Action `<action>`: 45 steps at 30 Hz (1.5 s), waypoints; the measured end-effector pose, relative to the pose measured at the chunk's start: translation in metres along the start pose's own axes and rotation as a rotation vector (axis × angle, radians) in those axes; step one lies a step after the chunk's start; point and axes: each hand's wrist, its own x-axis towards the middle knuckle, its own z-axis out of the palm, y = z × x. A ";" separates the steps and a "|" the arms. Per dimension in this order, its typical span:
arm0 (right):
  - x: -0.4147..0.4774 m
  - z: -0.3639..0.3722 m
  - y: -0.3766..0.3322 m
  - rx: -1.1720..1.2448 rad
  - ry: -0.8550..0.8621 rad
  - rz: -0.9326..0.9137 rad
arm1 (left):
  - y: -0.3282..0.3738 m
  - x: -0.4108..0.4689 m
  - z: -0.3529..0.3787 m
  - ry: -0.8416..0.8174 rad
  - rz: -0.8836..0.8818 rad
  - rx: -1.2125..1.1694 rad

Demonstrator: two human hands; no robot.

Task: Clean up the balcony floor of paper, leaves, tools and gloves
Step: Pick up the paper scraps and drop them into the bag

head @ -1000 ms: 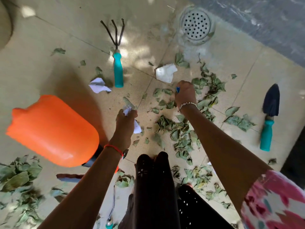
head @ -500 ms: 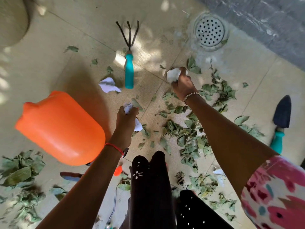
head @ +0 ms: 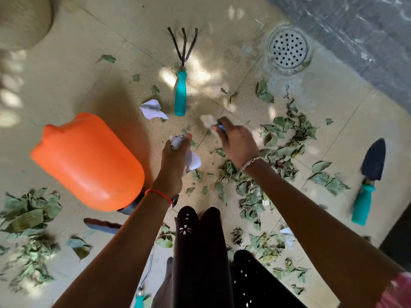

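1. Gripping a crumpled white paper [head: 193, 161], the left hand [head: 175, 153] sits at the centre of the frame. Its fingers are curled tight round the wad, and paper pokes out above the knuckles and to the right of the palm.
2. The right hand [head: 239, 142] reaches in from the right, just above and beside the left one. Its fingertips pinch a pale paper wad [head: 207, 121], which is blurred. Something small and blue shows at those fingertips, but what it is cannot be told.
3. A loose paper [head: 153, 110] lies on the tiled floor [head: 77, 70] up and to the left of the left hand, just beside the teal handle of a hand rake [head: 180, 94]. The rake's black prongs point toward the top of the frame.
4. A trowel [head: 370, 181] with a dark blade and a teal handle lies at the right edge, well apart from both hands.
5. Dry green leaves [head: 287, 130] are strewn right of centre and down toward the lower middle. Another heap of leaves fills the lower left corner.
6. An orange container [head: 89, 161] lies on its side at the left, near the left forearm.
7. A round perforated drain [head: 288, 48] sits at the upper right.
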 end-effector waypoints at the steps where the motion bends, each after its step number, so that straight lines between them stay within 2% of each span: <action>1: -0.007 0.002 -0.014 0.056 -0.056 -0.034 | 0.005 -0.003 0.000 -0.021 -0.026 -0.044; 3: -0.015 0.009 -0.042 0.158 -0.159 -0.057 | 0.005 0.000 -0.005 -0.096 -0.075 -0.122; 5: -0.018 0.019 -0.060 0.163 -0.179 -0.061 | 0.004 0.001 -0.010 -0.112 -0.074 -0.183; 8: -0.019 0.034 -0.073 -0.176 -0.108 -0.082 | 0.004 0.000 -0.019 -0.173 -0.116 -0.380; 10: -0.019 0.042 -0.082 -0.210 -0.129 -0.037 | 0.007 0.000 -0.025 -0.228 -0.133 -0.454; 14: -0.020 0.052 -0.099 -0.172 -0.165 -0.005 | 0.011 -0.007 -0.040 -0.223 -0.114 -0.561; 16: -0.014 0.051 -0.099 -0.166 -0.239 0.019 | 0.009 -0.009 -0.045 -0.143 -0.067 -0.584; 18: -0.003 0.044 -0.103 -0.049 -0.342 0.002 | 0.007 -0.009 -0.056 -0.016 -0.012 -0.553; 21: 0.022 0.036 -0.103 0.474 -0.507 0.082 | 0.010 -0.010 -0.067 0.050 0.033 -0.531; 22: 0.032 0.036 -0.102 0.617 -0.488 0.133 | 0.011 -0.010 -0.069 0.042 0.049 -0.537; 23: 0.042 0.038 -0.101 0.650 -0.439 0.158 | 0.014 -0.010 -0.071 0.031 0.064 -0.541; 24: 0.053 0.041 -0.098 0.531 -0.381 0.137 | 0.014 -0.009 -0.072 0.032 0.080 -0.533; 27: 0.079 0.055 -0.092 -0.184 -0.367 -0.057 | 0.016 -0.006 -0.073 0.065 0.093 -0.481; 28: 0.085 0.061 -0.091 -0.345 -0.388 -0.084 | 0.015 -0.005 -0.073 0.071 0.093 -0.468; 30: 0.088 0.067 -0.096 -0.509 -0.390 -0.089 | 0.014 -0.005 -0.072 0.080 0.087 -0.455; 35: 0.066 0.072 -0.103 -0.507 -0.270 -0.151 | 0.009 -0.018 -0.069 0.097 0.067 -0.417; 45: 0.014 0.063 -0.079 -0.410 -0.284 -0.144 | 0.000 -0.026 -0.051 0.193 0.074 -0.214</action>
